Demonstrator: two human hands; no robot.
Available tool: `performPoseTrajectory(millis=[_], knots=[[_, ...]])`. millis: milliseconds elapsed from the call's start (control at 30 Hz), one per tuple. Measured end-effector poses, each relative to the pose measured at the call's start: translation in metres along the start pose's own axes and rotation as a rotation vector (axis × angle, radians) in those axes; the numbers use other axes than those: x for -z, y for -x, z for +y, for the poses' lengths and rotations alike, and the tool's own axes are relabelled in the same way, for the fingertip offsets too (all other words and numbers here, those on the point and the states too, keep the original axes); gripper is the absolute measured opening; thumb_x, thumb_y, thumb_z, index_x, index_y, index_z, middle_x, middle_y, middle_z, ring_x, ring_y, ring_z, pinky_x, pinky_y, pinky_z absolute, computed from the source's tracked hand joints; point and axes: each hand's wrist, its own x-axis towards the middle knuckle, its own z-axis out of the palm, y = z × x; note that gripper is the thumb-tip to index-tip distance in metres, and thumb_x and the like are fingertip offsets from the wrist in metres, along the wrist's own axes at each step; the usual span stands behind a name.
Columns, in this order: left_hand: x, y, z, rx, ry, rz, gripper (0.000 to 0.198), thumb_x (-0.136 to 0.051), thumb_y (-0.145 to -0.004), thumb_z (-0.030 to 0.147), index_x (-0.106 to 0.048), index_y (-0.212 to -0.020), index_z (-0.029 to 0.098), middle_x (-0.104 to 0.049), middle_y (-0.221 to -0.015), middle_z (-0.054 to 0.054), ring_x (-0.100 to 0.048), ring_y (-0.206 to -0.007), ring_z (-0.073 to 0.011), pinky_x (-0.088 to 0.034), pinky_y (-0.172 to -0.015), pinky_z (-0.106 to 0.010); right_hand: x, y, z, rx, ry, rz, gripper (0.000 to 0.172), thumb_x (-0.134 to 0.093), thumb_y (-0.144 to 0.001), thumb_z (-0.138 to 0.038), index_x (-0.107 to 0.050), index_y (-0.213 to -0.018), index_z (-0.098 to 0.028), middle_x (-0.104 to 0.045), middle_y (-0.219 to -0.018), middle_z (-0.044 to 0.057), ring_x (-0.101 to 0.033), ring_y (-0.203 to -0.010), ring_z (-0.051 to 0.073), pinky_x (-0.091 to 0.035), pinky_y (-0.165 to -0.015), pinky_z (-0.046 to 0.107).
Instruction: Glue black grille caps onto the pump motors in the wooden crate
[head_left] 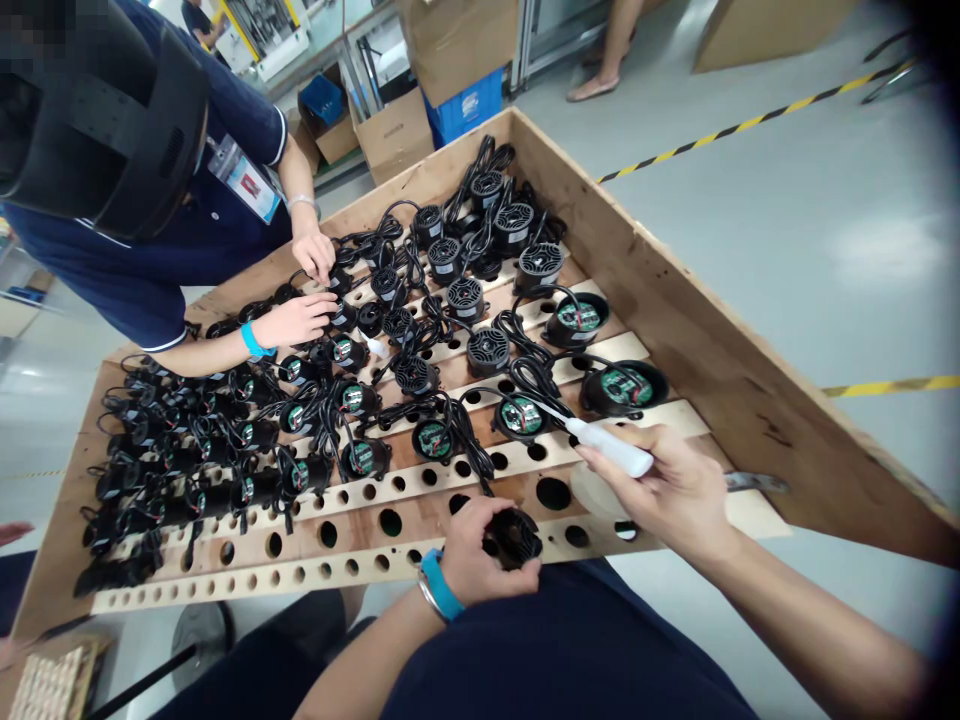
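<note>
Navy shirt fronts the worktop's near edge, where the left hand's fingers curl round a black housing while the right hand's clasp a white bottle, seemingly for dispensing, the next move wanting steady aim.

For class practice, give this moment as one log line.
left hand: holds black part; right hand: holds white tool; holed board: bears black units; co-worker's hands: at units
</note>
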Motion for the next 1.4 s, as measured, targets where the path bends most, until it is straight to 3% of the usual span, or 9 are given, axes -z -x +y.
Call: performPoseTrajectory(millis=[333, 600, 800, 1000, 1233, 1400], knots=[[0.000, -0.001, 0.000, 0.002, 0.009, -0.003, 0.053, -0.073, -0.052, 0.028, -0.060, -0.102, 0.017, -0.068, -0.088, -0.007, -0.065, -0.075, -0.0207, -0.056, -0.069, -0.035, 0.003, -0.006, -0.005, 0.027, 0.008, 0.041, 0.029, -0.054, -0.088, -0.049, -0.051, -0.080, -0.021, -0.063, -0.059, -0.001, -0.050, -0.039, 0.008, -0.037, -0.039, 0.020], [0.002, -0.002, 0.001, 0.025, 0.017, -0.005, 0.053, -0.073, -0.053, 0.030, -0.061, -0.102, 0.018, -0.069, -0.089, -0.007, -0.065, -0.076, -0.0205, -0.056, -0.070, -0.034, 0.010, 0.011, -0.004, -0.058, -0.005, 0.046, 0.027, -0.061, -0.083, -0.048, -0.056, -0.080, -0.021, -0.060, -0.058, -0.001, -0.051, -0.041, 0.011, -0.036, -0.038, 0.023], [0.001, -0.001, 0.000, 0.019, 0.010, 0.000, 0.054, -0.073, -0.053, 0.030, -0.060, -0.104, 0.017, -0.069, -0.090, -0.007, -0.066, -0.076, -0.0204, -0.057, -0.071, -0.036, 0.009, 0.007, -0.015, -0.005, -0.080, -0.034, 0.023, -0.060, -0.085, -0.043, -0.053, -0.083, -0.022, -0.066, -0.066, 0.000, -0.055, -0.045, 0.011, -0.039, -0.042, 0.023], [0.000, 0.000, 0.000, 0.037, -0.002, -0.004, 0.054, -0.071, -0.054, 0.031, -0.060, -0.104, 0.018, -0.069, -0.091, -0.007, -0.065, -0.076, -0.0202, -0.057, -0.073, -0.036, 0.001, 0.001, -0.017, 0.007, -0.024, -0.050, 0.033, -0.054, -0.086, -0.051, -0.049, -0.073, -0.022, -0.055, -0.048, -0.002, -0.047, -0.036, 0.011, -0.033, -0.037, 0.024], [-0.001, 0.000, 0.001, 0.012, -0.007, 0.014, 0.054, -0.071, -0.053, 0.029, -0.060, -0.105, 0.017, -0.069, -0.090, -0.007, -0.065, -0.077, -0.0205, -0.057, -0.072, -0.036, -0.001, -0.002, -0.020, 0.025, -0.058, -0.019, 0.041, -0.059, -0.083, -0.048, -0.034, -0.062, -0.023, -0.043, -0.042, -0.005, -0.043, -0.034, 0.009, -0.028, -0.035, 0.023], [-0.001, 0.001, 0.000, 0.014, -0.009, 0.008, 0.054, -0.070, -0.053, 0.030, -0.061, -0.105, 0.018, -0.069, -0.090, -0.007, -0.064, -0.077, -0.0200, -0.056, -0.074, -0.036, -0.002, -0.002, -0.018, 0.010, -0.062, -0.040, 0.040, -0.058, -0.084, -0.049, -0.037, -0.061, -0.023, -0.042, -0.042, -0.005, -0.044, -0.035, 0.009, -0.027, -0.036, 0.024]])
